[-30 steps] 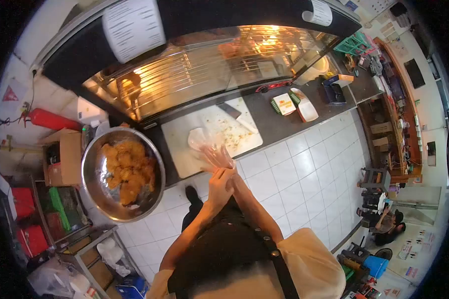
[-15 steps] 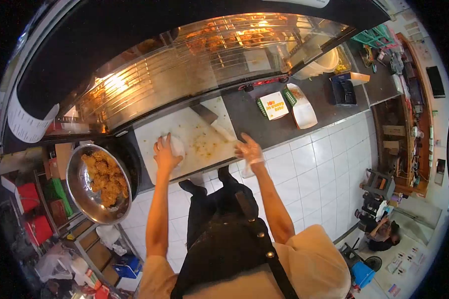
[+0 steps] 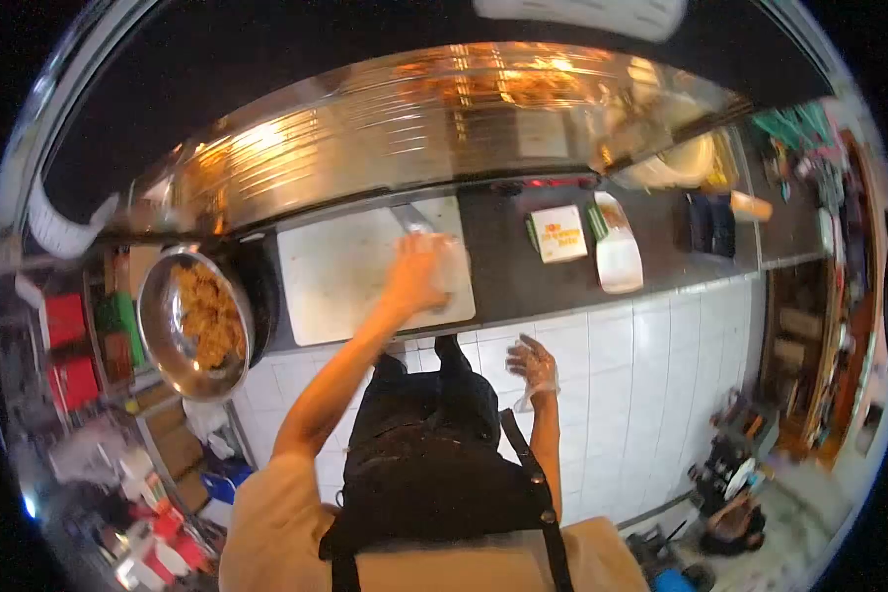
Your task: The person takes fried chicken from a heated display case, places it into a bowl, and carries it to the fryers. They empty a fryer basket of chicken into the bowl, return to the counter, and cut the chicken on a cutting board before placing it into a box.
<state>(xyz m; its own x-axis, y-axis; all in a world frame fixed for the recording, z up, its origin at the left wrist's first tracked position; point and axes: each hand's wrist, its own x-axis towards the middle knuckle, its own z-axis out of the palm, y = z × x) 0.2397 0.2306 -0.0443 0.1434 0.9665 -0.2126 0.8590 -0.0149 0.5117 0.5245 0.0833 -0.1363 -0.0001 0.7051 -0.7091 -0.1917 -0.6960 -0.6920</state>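
My left hand point(image 3: 416, 271) presses down on the right part of the white cutting board point(image 3: 326, 276), blurred by motion. Under its fingers is a white wad point(image 3: 454, 266) that looks like a cloth or tissue, partly hidden. Just beyond the hand lies a cleaver point(image 3: 409, 217), its blade partly covered. My right hand point(image 3: 533, 365), in a clear plastic glove, hangs over the floor in front of the counter. Its fingers are apart and it holds nothing.
A metal bowl of fried chicken point(image 3: 153, 331) stands left of the board. A lit glass display case point(image 3: 345, 148) runs behind. To the right are a white printed box point(image 3: 559, 235), an open paper box point(image 3: 619, 259) and a dark box point(image 3: 710, 222). A person point(image 3: 735, 523) is at lower right.
My left hand has swept right across the board with the white wad, and the crumbs there are mostly gone. My right hand has drawn back off the counter edge toward my body.
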